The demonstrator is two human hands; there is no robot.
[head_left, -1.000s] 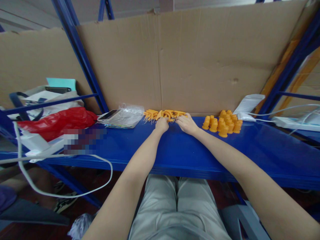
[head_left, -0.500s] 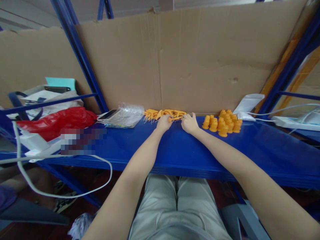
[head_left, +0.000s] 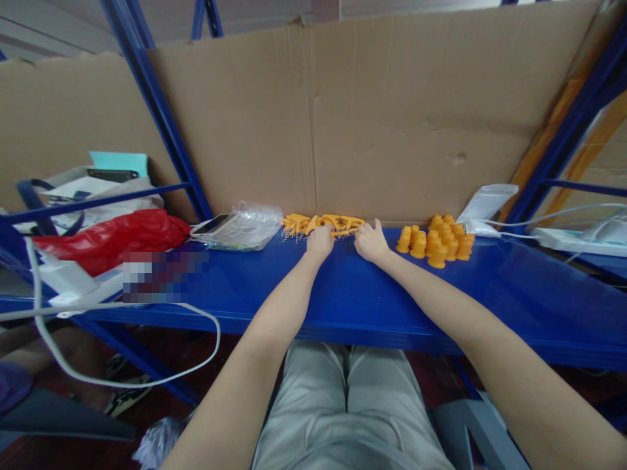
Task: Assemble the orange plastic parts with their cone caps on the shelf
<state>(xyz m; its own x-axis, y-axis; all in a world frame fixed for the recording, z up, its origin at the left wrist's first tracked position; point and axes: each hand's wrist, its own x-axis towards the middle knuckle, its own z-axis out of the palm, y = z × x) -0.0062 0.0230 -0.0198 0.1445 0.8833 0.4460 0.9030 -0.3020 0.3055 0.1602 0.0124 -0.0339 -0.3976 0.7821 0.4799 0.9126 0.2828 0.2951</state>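
Observation:
Side by side at the back of the blue shelf, both hands rest by a row of orange plastic pieces (head_left: 296, 222) with thin silvery, spiral-looking ends. My left hand (head_left: 321, 241) is closed, its fingertips around an orange piece (head_left: 345, 232) that shows between the two hands. My right hand (head_left: 371, 242) sits at the other end of that piece, lower fingers curled and one digit raised. What the curled fingers hold, if anything, is hidden. Right of this hand stand several orange bell-shaped plastic parts (head_left: 436, 255), grouped upright.
A clear plastic bag (head_left: 259, 226) and a phone-like device (head_left: 215, 224) lie to the left. Farther left are a red plastic bag (head_left: 122, 238), a white power strip (head_left: 88, 290) and a looping cable (head_left: 219, 333). Cardboard (head_left: 372, 124) walls the back; a white pouch (head_left: 484, 205) leans at right.
My left hand has shifted very slightly, and the orange tip seen at its fingers before is now mostly covered. The right hand stays nearly still.

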